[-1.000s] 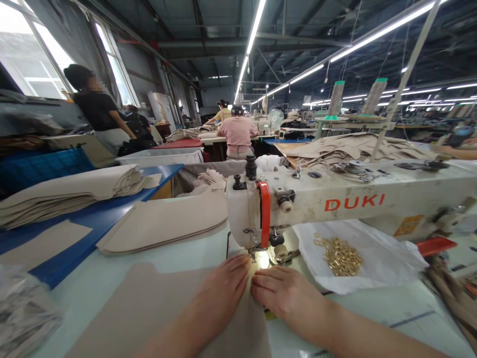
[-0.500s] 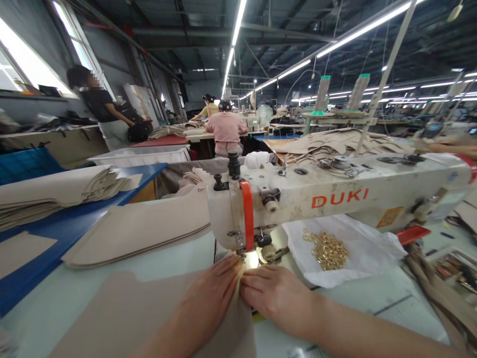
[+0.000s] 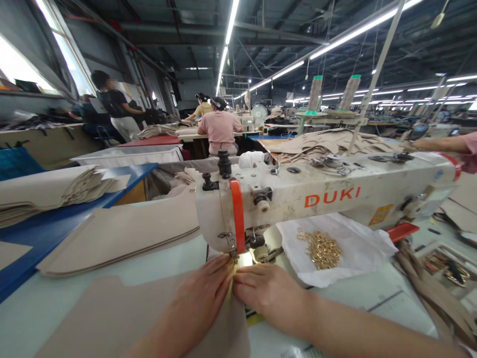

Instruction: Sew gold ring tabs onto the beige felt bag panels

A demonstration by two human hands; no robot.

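Observation:
A beige fabric panel [image 3: 122, 308] lies on the pale table, its right edge under the needle area of a white sewing machine [image 3: 283, 194] marked DUKI. My left hand [image 3: 204, 293] presses on the panel, fingers together, tips beside the lit presser foot [image 3: 236, 256]. Just right of it, my right hand [image 3: 264, 293] is closed with its fingertips at the fabric's right edge, thumb side hidden. The two hands nearly touch at the fingertips.
Gold rings [image 3: 322, 249] lie on a white cloth [image 3: 357, 248] right of the needle. Stacked panels [image 3: 122, 228] lie left. A parts tray [image 3: 443, 248] stands at right. People sit and stand beyond; another person's arm [image 3: 443, 143] reaches in at right.
The view has shifted slightly, moving the machine and hands left in the picture. Another person's arm and pink sleeve show more at right. Both hands keep nearly the same place at the needle.

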